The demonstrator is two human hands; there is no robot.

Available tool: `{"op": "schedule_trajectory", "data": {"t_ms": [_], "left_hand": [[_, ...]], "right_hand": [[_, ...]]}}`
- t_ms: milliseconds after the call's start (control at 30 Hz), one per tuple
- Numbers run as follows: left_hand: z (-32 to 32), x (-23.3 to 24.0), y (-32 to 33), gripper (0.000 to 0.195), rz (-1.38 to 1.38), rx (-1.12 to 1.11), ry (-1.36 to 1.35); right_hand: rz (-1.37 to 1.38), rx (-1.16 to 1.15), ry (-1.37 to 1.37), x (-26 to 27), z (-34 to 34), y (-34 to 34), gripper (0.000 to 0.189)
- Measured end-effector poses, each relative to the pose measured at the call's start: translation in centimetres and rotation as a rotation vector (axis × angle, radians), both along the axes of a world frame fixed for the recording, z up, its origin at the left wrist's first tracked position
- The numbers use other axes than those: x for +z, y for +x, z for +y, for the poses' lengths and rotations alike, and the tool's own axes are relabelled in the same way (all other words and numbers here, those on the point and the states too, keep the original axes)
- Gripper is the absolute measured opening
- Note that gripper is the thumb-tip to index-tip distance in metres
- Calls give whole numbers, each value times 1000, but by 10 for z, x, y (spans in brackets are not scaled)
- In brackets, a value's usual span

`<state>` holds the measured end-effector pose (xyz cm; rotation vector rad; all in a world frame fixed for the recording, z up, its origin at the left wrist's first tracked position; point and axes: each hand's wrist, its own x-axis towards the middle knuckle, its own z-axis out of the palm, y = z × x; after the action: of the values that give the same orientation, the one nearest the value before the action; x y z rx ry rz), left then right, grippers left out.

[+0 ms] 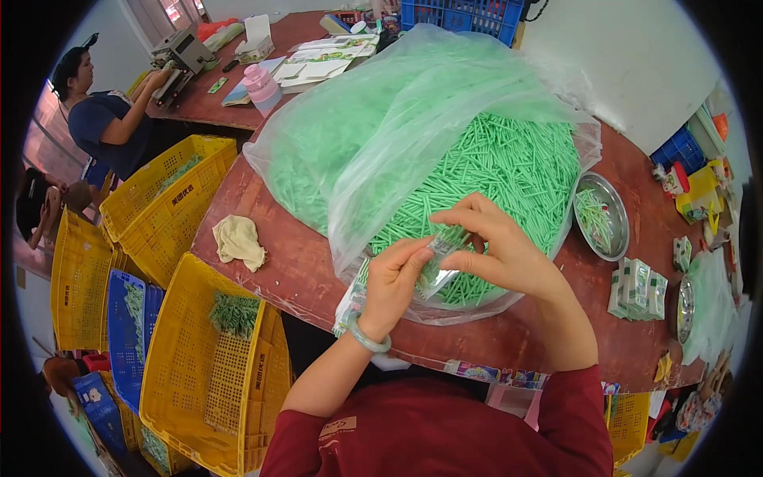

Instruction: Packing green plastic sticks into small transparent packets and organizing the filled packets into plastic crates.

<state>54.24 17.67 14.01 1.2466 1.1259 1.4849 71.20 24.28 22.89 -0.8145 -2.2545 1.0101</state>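
Note:
My left hand (396, 280) grips a small clear printed plastic packet (430, 271) between thumb and fingers. At the packet's upper end my right hand (495, 244) is curled round several green sticks (454, 236), which stand partly in the packet. Both hands are over a large open translucent bag (369, 173) with a heap of thin green sticks (506, 173) inside. More printed packets (351, 298) lie under my left wrist at the table's near edge. Whether the right fingertips press on the sticks is hard to tell.
On the red table (298, 298) are a crumpled cloth (238, 241), a pink bottle (261, 86), a metal bowl (620, 229) of sticks and stacked small packs (636, 289). A yellow crate (173, 369) stands at the left. A co-worker (113, 119) is at a machine (186, 53).

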Motion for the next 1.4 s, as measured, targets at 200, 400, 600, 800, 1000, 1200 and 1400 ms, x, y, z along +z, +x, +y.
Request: {"op": "schedule_trajectory", "data": {"t_ms": [200, 400, 600, 800, 1000, 1200, 1400], "left_hand": [[17, -2, 17, 24, -309, 4, -60], [15, -9, 17, 26, -432, -31, -66], [-6, 33, -28, 55, 188, -135, 78], [-72, 69, -116, 32, 627, -87, 180], [-151, 10, -322, 12, 788, 835, -292], [-189, -129, -484, 9, 1160, 1086, -569], [-160, -237, -522, 5, 1257, 1028, -610]], "right_hand": [[-58, -8, 186, 0, -6, 14, 82], [146, -175, 88, -1, -9, 13, 67], [155, -15, -175, -14, -13, -11, 34], [5, 293, 21, 5, -46, -64, 33], [-23, -10, 4, -6, -16, -56, 31], [-59, -347, -80, -33, 29, -8, 27], [-205, -494, -108, -54, 43, 8, 28]]}}
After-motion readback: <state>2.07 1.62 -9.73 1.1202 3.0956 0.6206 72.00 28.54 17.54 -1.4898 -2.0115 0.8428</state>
